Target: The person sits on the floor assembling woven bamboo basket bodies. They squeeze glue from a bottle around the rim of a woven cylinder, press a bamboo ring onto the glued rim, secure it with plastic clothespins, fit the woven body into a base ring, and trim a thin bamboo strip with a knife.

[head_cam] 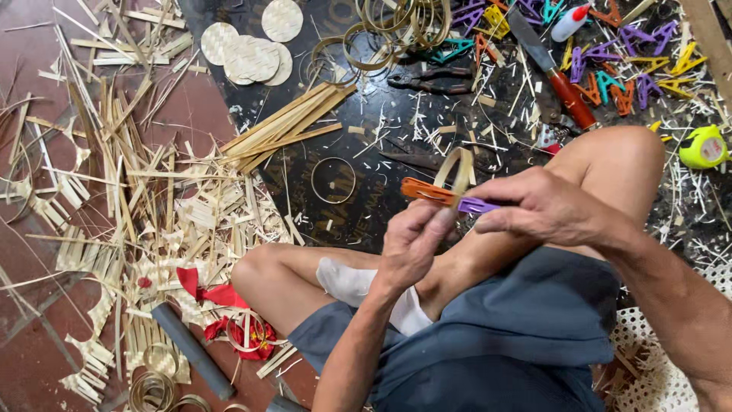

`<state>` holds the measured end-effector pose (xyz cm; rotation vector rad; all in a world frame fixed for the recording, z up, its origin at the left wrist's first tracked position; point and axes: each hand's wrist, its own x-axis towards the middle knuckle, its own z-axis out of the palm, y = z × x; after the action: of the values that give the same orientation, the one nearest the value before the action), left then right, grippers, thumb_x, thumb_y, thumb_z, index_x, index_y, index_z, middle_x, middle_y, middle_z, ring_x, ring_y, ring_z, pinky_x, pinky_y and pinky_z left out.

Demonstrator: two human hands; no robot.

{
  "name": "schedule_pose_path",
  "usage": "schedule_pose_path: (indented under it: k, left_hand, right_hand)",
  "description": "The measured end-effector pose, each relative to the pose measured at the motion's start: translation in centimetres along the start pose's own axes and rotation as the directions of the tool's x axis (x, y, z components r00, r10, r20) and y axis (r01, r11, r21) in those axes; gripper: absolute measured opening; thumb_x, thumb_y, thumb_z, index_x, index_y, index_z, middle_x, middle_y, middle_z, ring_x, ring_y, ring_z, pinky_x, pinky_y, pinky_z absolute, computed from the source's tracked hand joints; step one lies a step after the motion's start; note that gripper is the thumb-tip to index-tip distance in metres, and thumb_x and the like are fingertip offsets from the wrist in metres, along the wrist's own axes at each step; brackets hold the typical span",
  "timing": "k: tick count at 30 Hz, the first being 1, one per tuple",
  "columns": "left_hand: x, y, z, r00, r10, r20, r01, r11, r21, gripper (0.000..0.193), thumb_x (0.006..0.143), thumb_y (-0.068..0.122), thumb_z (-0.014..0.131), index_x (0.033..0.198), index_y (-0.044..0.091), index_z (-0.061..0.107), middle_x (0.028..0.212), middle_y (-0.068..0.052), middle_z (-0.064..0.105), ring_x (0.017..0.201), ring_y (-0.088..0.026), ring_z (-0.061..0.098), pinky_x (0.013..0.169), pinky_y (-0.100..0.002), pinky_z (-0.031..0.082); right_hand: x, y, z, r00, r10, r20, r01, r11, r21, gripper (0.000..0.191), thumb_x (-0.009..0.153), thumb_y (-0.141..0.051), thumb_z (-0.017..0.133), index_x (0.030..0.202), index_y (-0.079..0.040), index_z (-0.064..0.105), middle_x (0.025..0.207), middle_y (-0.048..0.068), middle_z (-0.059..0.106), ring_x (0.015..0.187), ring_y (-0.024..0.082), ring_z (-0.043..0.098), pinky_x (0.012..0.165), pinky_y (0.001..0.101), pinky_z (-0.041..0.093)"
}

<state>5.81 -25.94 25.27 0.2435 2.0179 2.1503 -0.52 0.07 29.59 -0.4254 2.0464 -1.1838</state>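
The left hand (412, 244) pinches an orange clip (427, 191) and the right hand (545, 206) a purple clip (476, 204), both clamped on a bamboo strip loop (457, 169) above the knees. Bamboo strips (286, 126), woven discs (252, 49), pliers (431, 78), a red-handled knife (553, 69) and coloured clips (610, 69) litter the floor beyond.

White glue bottle (570, 23), red cap, top right.

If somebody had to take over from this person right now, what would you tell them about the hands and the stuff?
Left hand: fingers pinch the bamboo strip loop from below.
Right hand: holds the purple clip at the loop; an orange clip sits beside it.
Nearby: more coloured clips, red-handled knife, pliers, woven discs, finished ring.
Done: strip bent into a loop.
Left: joint looks clamped only, not yet fixed.
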Motion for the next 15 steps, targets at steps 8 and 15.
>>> schedule_pose_path:
  k: [8,15]
  left_hand:
    - [2.8,2.9,-1.3,0.944,-0.068,0.323,-0.036,0.951,0.307,0.015,0.098,0.018,0.07,0.099,0.004,0.074,0.079,-0.012,0.065,0.068,-0.023,0.063,0.065,-0.034,0.047]
    - [9.2,3.4,1.2,0.927,0.129,0.351,-0.302,0.811,0.501,0.009,0.092,0.015,0.072,0.091,0.007,0.072,0.081,-0.013,0.067,0.079,-0.032,0.065,0.071,-0.044,0.046]
  right_hand:
    - [1.4,-4.3,-3.7,0.896,-0.425,-0.125,0.422,0.905,-0.05,0.045,0.085,-0.013,0.078,0.126,-0.003,0.064,0.121,0.008,0.072,0.107,0.014,0.07,0.09,0.0263,0.057]
    - [1.1,2.7,-4.2,0.669,-0.113,-0.734,0.447,0.85,0.277,0.025,0.099,-0.01,0.073,0.121,-0.003,0.063,0.105,0.008,0.074,0.09,0.013,0.072,0.079,0.03,0.059]
